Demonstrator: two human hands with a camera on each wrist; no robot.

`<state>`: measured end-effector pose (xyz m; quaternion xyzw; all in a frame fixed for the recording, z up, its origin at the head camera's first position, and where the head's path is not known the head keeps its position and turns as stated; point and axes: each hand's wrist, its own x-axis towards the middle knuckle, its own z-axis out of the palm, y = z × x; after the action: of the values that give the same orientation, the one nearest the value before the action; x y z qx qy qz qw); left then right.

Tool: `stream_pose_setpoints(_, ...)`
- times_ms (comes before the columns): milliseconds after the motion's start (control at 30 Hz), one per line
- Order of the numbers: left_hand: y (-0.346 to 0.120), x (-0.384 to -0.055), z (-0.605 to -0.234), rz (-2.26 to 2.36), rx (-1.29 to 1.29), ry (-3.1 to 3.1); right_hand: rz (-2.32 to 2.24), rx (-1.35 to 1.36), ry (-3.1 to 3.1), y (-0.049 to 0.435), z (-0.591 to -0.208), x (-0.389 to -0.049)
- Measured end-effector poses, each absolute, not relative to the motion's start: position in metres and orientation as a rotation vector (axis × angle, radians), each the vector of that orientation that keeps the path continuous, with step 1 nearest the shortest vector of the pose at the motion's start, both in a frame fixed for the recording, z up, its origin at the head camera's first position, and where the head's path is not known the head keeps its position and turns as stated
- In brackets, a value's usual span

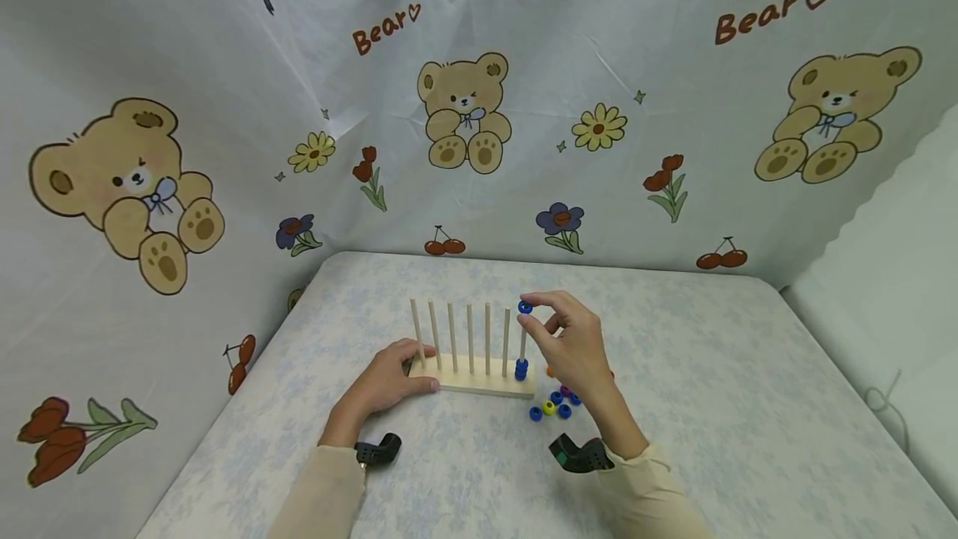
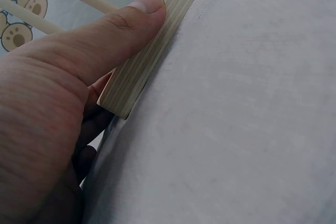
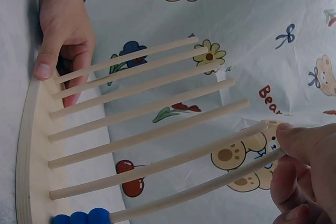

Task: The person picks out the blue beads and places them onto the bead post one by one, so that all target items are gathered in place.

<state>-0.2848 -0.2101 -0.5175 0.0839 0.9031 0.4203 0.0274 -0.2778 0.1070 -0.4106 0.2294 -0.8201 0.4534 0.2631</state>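
A pale wooden base (image 1: 479,385) with several upright pegs stands on the table. My left hand (image 1: 389,377) grips its left end, with the thumb (image 2: 149,11) along the front edge in the left wrist view. Three blue beads (image 1: 520,369) are stacked low on the rightmost peg (image 3: 199,187); the other pegs are bare. At the top of that same peg, my right hand (image 1: 575,343) pinches another blue bead (image 1: 525,307) between thumb and index finger. In the right wrist view the fingers hide this bead.
Loose beads lie right of the base, partly behind the right wrist: several blue ones (image 1: 535,413), a yellow one (image 1: 549,408), a purple one and an orange one (image 1: 550,371). A bear-printed sheet (image 1: 539,215) hangs behind the table (image 1: 718,389).
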Motion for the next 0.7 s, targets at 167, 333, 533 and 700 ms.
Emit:
stream_pose_setpoints(167, -0.2105, -0.2852, -0.5186, 1.298, 0.257, 2.787, 1.229, 0.604, -2.22, 0.1075, -0.4117, -0.2787)
stream_pose_setpoints(333, -0.2098, -0.2862, -0.5179, 1.307, 0.246, 2.786, 1.231, 0.587, -2.235, 0.108, -0.4113, -0.2798)
stream_pose_setpoints(533, -0.2092, -0.2855, -0.517, 1.302, 0.232, 2.791, 1.239, 0.573, -2.241, 0.1074, -0.4107, -0.2798)
stream_pose_setpoints(700, -0.2092, -0.2835, -0.5166, 1.318, 0.246, 2.779, 1.244, 0.561, -2.248, 0.1066, -0.4109, -0.2784)
